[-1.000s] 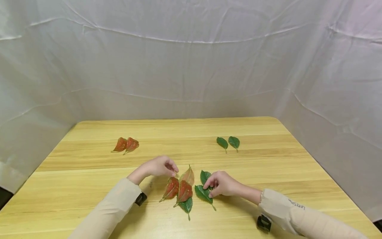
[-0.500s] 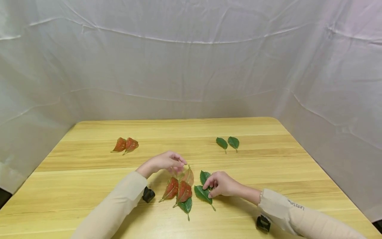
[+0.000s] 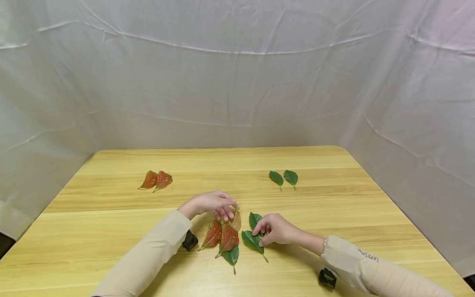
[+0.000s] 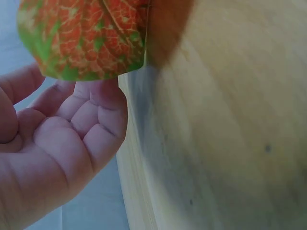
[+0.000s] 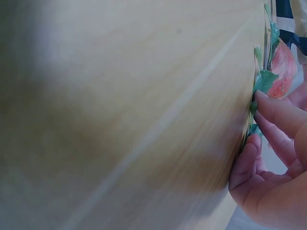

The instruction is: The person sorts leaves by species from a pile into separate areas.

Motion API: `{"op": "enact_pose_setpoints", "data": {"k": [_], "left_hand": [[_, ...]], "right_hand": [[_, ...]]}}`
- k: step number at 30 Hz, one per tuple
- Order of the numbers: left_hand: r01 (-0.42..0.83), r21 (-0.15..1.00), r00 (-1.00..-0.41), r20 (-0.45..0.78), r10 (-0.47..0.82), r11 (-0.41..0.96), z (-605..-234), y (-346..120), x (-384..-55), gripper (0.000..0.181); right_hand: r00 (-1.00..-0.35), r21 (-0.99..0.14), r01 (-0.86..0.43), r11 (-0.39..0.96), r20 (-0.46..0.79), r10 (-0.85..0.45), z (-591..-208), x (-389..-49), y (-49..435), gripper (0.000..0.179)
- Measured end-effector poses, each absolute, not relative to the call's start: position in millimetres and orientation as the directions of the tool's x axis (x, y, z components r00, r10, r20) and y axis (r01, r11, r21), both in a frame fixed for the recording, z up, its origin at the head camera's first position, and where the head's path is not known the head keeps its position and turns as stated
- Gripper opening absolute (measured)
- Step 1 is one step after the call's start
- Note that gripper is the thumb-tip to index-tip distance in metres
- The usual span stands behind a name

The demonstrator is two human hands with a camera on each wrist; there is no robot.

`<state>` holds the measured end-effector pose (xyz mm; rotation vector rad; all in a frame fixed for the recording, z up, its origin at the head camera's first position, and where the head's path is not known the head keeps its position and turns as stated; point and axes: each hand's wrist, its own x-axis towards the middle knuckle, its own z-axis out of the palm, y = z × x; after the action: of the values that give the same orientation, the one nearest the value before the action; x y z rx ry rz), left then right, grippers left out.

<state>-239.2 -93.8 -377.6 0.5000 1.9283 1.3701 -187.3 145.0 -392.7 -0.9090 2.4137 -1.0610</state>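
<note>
In the head view, a loose cluster of leaves lies near the middle of the table. My left hand [image 3: 217,204] reaches over its far end, thumb and fingertip pinching the upright stem of a pale orange leaf [image 3: 236,220]. Two red leaves, a left one [image 3: 212,234] and a right one [image 3: 228,238], lie below that hand; a green leaf [image 3: 231,255] shows from under the right one. My right hand [image 3: 276,229] pinches a green leaf [image 3: 252,241], with another green leaf [image 3: 255,219] partly hidden behind its fingers. A red-and-green leaf [image 4: 84,38] covers the left fingertips in the left wrist view.
Toward the back left of the wooden table [image 3: 315,156] lie two red leaves [image 3: 162,180]. Two green leaves [image 3: 291,177] lie at the back right. Pale cloth [image 3: 222,90] hangs behind and along both sides of the table.
My left hand has moved right, from beside the left red leaf to the pale orange leaf's stem. My right hand stays in place on the green leaves.
</note>
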Motion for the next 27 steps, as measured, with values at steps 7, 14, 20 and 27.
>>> {"op": "enact_pose_setpoints", "data": {"k": [7,14,20,27], "left_hand": [[-0.107,0.924,-0.655,-0.344,0.673,0.368,-375.5,-89.9,-238.7,0.044],[-0.06,0.932,-0.687,-0.299,0.663,0.358,-370.0,-91.2,-236.7,0.036],[0.008,0.949,-0.721,-0.213,0.66,0.315,-362.6,-97.8,-236.4,0.017],[0.022,0.966,-0.78,-0.145,0.609,0.259,-359.7,-104.9,-235.9,0.011]], "right_hand": [[-0.733,-0.746,-0.419,0.518,-0.059,-0.678,-393.3,-188.0,145.5,0.02],[-0.73,-0.745,-0.422,0.516,-0.058,-0.681,-393.3,-187.8,145.9,0.02],[-0.732,-0.744,-0.423,0.517,-0.055,-0.679,-393.2,-187.7,145.9,0.02],[-0.734,-0.751,-0.415,0.514,-0.058,-0.677,-392.9,-187.2,145.7,0.019]]}}
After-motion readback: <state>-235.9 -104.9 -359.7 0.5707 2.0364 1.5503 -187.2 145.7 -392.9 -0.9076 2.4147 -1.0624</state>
